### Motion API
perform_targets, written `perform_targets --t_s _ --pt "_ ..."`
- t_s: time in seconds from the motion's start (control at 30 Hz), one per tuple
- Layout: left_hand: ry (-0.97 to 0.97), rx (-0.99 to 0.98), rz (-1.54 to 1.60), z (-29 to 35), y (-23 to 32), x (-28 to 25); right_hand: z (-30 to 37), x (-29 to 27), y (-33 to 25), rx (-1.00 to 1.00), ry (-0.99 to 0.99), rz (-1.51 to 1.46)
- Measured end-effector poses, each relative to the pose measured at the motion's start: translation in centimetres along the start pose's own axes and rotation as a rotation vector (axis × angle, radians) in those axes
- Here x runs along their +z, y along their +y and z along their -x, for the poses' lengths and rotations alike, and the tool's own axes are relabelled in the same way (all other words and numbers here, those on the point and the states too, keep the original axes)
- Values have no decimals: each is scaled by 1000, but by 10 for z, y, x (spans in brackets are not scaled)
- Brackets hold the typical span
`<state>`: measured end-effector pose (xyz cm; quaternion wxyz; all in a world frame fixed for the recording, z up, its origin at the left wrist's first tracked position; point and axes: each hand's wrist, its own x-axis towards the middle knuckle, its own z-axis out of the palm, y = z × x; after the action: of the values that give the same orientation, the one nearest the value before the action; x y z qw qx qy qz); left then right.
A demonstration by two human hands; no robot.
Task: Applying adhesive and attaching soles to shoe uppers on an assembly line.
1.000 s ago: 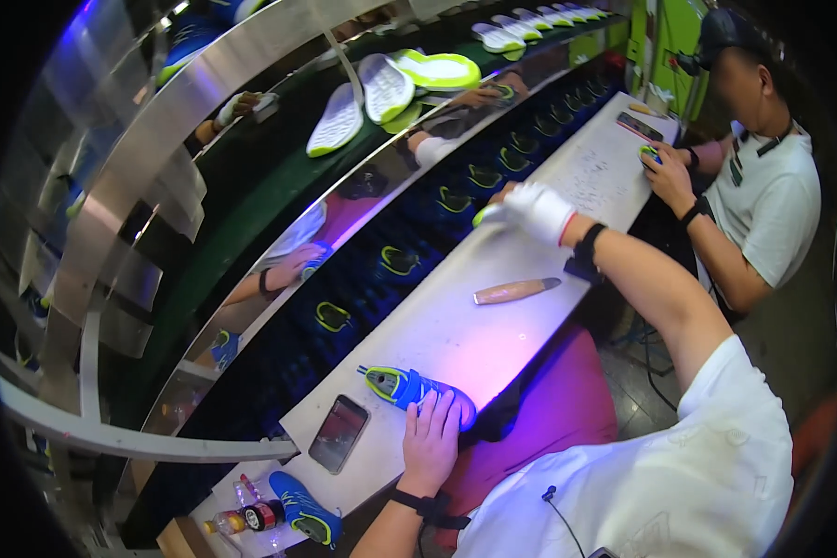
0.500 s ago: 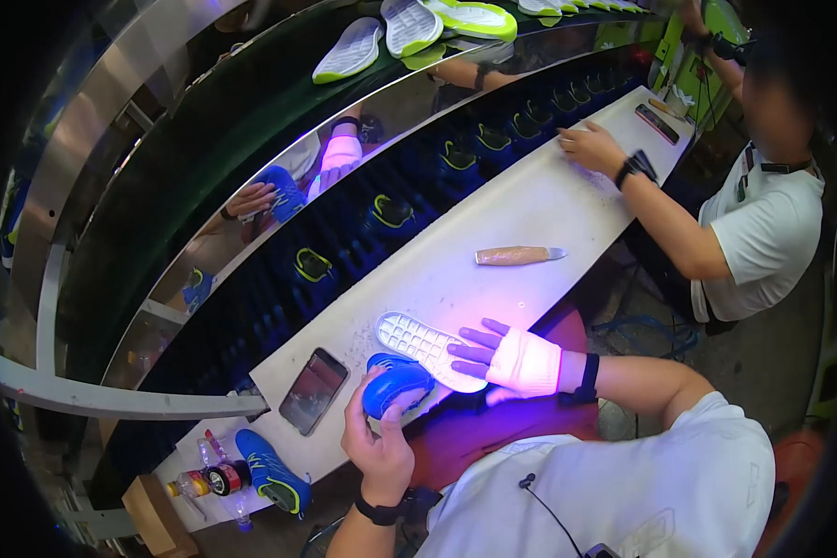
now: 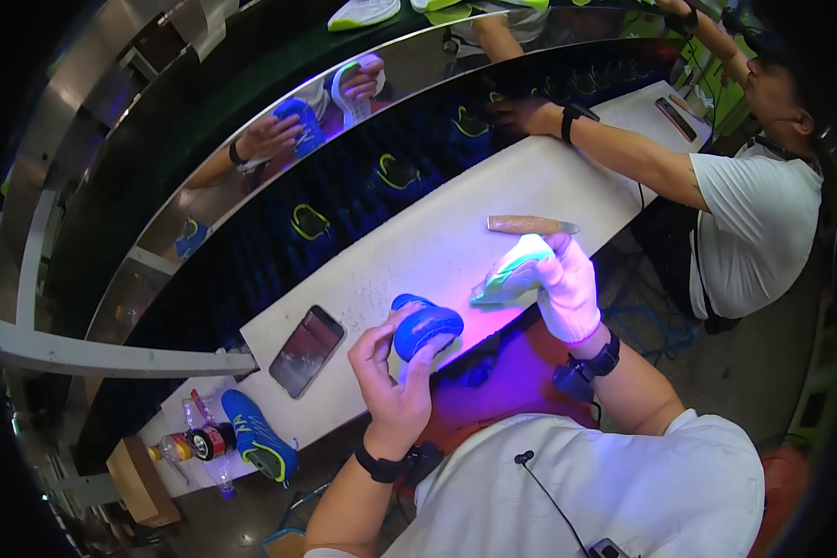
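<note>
My left hand (image 3: 391, 386) is closed around a blue shoe upper (image 3: 428, 327), thumb on its pale underside and fingers along the far side. To the right, my right hand (image 3: 569, 293), in a white fingerless glove, grips a shoe sole (image 3: 511, 274) by one end. The sole is tipped up off the white bench and glows whitish-green under violet light. A gap separates the upper from the sole. Just beyond the right hand lies a blade with a tan wrapped handle (image 3: 528, 225).
A phone (image 3: 307, 352) lies on the bench (image 3: 363, 279). At left are a blue shoe (image 3: 257, 435), a black torch (image 3: 212, 442), small bottles and a cardboard box (image 3: 144, 482). A metal bar (image 3: 121, 352) crosses there. Blue shoes (image 3: 396, 174) line a dark trough; a co-worker's arm (image 3: 637, 158) reaches into it.
My right hand has lifted the sole off the bench, tilting it upright. The left hand still holds the upper, now turned slightly. The co-worker's hand has moved into the trough. The view has shifted.
</note>
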<state>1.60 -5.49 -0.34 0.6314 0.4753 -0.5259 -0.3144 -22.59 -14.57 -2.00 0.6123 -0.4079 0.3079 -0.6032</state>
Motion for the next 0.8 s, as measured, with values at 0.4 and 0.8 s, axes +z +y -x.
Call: perform_targets --t_s 0.4,0.8 --pt "-298 139 -180 17 21 -16 46 47 -5 168 -416 -36" --pt "-59 -27 149 69 18 -4 60 59 6 -129 -458 247"
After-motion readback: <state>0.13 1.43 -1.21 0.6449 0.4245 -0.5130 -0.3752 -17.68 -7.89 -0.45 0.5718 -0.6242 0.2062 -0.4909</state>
